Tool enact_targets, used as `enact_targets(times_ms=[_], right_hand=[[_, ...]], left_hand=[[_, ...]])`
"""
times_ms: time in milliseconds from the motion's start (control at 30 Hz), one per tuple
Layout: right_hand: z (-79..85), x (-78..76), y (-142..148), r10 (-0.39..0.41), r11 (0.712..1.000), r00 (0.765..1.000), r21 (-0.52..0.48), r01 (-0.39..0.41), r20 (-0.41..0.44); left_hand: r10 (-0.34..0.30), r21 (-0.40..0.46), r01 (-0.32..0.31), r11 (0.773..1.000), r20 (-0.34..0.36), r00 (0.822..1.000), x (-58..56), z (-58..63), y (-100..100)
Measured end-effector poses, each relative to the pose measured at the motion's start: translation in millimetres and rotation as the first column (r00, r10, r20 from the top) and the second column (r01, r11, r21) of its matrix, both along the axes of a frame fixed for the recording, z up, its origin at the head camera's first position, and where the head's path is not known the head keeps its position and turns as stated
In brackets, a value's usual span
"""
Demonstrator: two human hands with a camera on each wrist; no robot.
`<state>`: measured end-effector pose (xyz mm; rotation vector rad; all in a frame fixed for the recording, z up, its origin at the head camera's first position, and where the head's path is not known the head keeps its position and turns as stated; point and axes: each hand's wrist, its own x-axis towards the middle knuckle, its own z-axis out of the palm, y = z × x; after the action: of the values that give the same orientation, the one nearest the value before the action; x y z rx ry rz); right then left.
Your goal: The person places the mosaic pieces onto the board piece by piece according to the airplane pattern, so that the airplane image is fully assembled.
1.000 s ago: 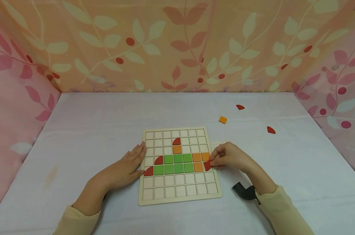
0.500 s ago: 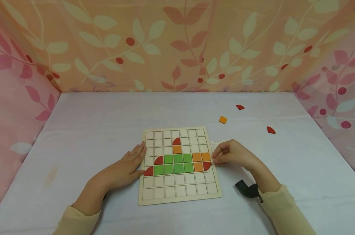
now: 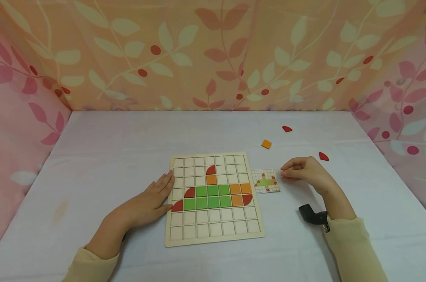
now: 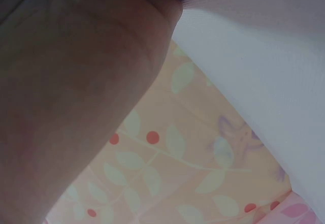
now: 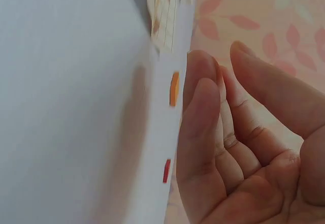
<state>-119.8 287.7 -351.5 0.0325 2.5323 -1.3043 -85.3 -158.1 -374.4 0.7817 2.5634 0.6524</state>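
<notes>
My left hand (image 3: 147, 201) lies with its fingers extended along the left edge of the square wooden grid board (image 3: 216, 239). Green square tiles (image 3: 213, 190), orange square tiles (image 3: 246, 188) and red quarter-circle tiles (image 3: 247, 199) fill some of its cells. To the right of the small pattern card (image 3: 265, 174), my right hand (image 3: 306, 172) hovers with loosely bent fingers and nothing between them. The right wrist view shows thumb and fingertips apart, near an orange tile (image 5: 174, 89) and a red tile (image 5: 166, 170). In the left wrist view the hand's own side hides the board.
Beyond the board's right side lie a loose orange square tile (image 3: 266, 144) and two red quarter-circle tiles, one farther back (image 3: 287, 129), one nearer my right hand (image 3: 323, 156). A black curved piece (image 3: 311, 215) is at my right wrist. Leaf-patterned curtains (image 3: 213, 55) border the white table.
My right hand has let go of the red quarter-circle tile in the board's right column and moved right, uncovering the pattern card. The left hand has stayed in place.
</notes>
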Motion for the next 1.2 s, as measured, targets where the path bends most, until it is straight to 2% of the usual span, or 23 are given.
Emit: enact_targets(times_ms=[267,567,733,967,1200], right_hand=[[-2.6,-4.6,24.9,-0.065,0.998,0.998,-0.025,0.064,-0.016],[-3.4,-4.9,50.4,-0.142,0.982,0.988,-0.133,0.132,-0.068],[-3.4,-8.4,62.6,-0.184,0.968,0.981,-0.183,0.171,-0.056],[-3.5,-26.0,63.5,-0.201,0.964,0.979,-0.183,0.193,-0.025],[-2.3,-49.3,46.8,-0.177,0.969,0.984,-0.178,0.174,-0.003]], left_hand=[[0.005,0.005,-0.005,1.000,-0.005,1.000,0.1,-0.6,-1.8],[0.002,0.008,-0.002,1.000,-0.004,1.000,0.0,-1.1,-2.2],[-0.007,0.020,0.008,1.000,-0.015,1.000,0.1,-0.4,-2.9],[-0.008,0.024,0.008,1.000,-0.014,1.000,1.2,1.2,-2.7],[-0.009,0.026,0.009,1.000,-0.014,1.000,0.8,-0.5,-1.5]])
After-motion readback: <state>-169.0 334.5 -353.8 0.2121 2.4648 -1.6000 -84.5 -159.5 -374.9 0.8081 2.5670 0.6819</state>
